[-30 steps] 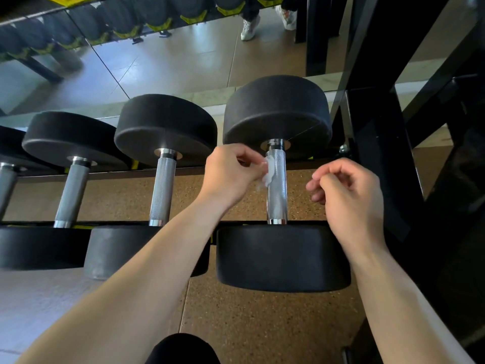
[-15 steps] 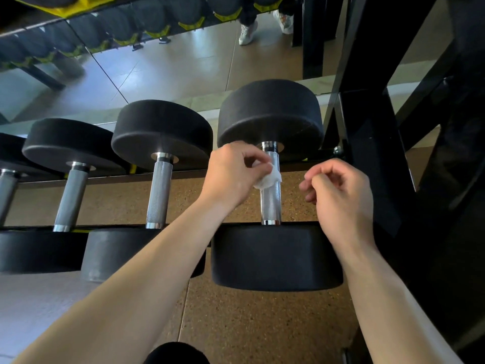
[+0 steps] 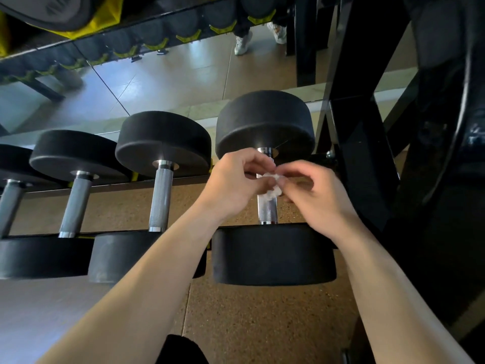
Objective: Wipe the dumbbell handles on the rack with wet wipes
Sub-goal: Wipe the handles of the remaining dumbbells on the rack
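Same spot on the rack (image 3: 362,158), black frame post on the right, mirror (image 3: 162,82) behind it. The row of other dumbbells (image 3: 162,143) runs off to the left with bare grey handles. The one being worked on is the rightmost dumbbell (image 3: 273,256), lying across the two rails with its near head toward the camera and its far head up by the mirror.

Big change from half a second ago is the right hand (image 3: 317,198). It was off to the right of the bar, loosely curled around nothing. Now it has come in, and its fingertips are pinching the wipe right where the left hand (image 3: 236,182) has it. The left hand hasn't really gone anywhere, fingers curled in and gripping the wipe from the other side.

The handle (image 3: 267,212) is shiny knurled metal, with only the lower part showing below the hands. The wipe (image 3: 273,183) is small, white and scrunched into a wad. It sits against the upper half of the handle, more bunched than a second ago, when it lay flatter along the bar.
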Demonstrator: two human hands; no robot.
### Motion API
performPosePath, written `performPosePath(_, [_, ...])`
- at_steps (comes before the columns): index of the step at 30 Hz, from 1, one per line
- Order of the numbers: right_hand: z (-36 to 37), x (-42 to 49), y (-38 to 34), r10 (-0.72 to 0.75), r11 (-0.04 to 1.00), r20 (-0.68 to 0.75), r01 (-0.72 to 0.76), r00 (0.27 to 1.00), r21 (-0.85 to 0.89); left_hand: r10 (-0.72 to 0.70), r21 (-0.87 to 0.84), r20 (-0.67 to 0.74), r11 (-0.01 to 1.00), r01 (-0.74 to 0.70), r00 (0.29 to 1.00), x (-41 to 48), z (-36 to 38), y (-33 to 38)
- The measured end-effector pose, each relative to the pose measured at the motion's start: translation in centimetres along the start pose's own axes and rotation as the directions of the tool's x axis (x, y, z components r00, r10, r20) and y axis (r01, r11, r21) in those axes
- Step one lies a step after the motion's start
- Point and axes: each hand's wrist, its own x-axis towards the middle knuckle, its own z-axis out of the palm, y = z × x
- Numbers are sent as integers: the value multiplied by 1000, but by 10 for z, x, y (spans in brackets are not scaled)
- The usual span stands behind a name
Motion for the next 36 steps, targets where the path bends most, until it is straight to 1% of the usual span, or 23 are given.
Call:
performPosePath(3, [-2,2,-3,-29,1000,11,29,1000,-12,-29,-140,0,990,28,1000,-7,-1,-8])
performPosePath(4, [-1,4,-4,-38,999,17,38,999,-30,-32,-168,-25,985,28,999,-8,-1,-10])
performPosePath(6, [0,14,-4,-94,989,-25,91,995,-118,-66,-211,-143,977,35,987,-10,0,-16])
performPosePath(8, [3,27,-3,-159,970,-119,132,980,-203,-152,-262,-298,962,73,942,-11,4,-20])
performPosePath(9, [4,33,-3,-188,957,-148,148,971,-249,-185,-273,-362,958,86,914,-11,5,-22])
performPosePath(10, [6,36,-3,-214,938,-147,161,966,-306,-201,-269,-401,958,95,894,-11,6,-24])
performPosePath(12, [10,38,-1,-236,891,-74,185,969,-414,-198,-240,-425,966,101,883,-11,7,-29])
performPosePath(14, [12,37,0,-228,874,-36,188,973,-448,-186,-200,-433,974,107,882,-13,8,-30])
performPosePath(18, [11,37,0,-185,877,-110,113,977,-467,-203,-196,-414,972,131,887,-12,9,-28])
performPosePath(21, [11,33,0,-108,861,-90,48,990,-507,-206,-185,-400,972,141,893,-13,8,-28])
performPosePath(23, [10,31,1,-58,882,-82,12,995,-471,-211,-181,-388,972,150,897,-13,8,-28])
performPosePath(25, [9,32,5,-42,916,-98,-1,994,-400,-215,-174,-380,972,159,900,-12,9,-28])
performPosePath(32, [13,45,9,-117,960,-173,67,978,-270,-210,-147,-369,975,167,906,-12,9,-27])
performPosePath(36, [11,43,12,-34,978,-116,10,993,-206,-211,-145,-359,975,170,909,-11,9,-27])
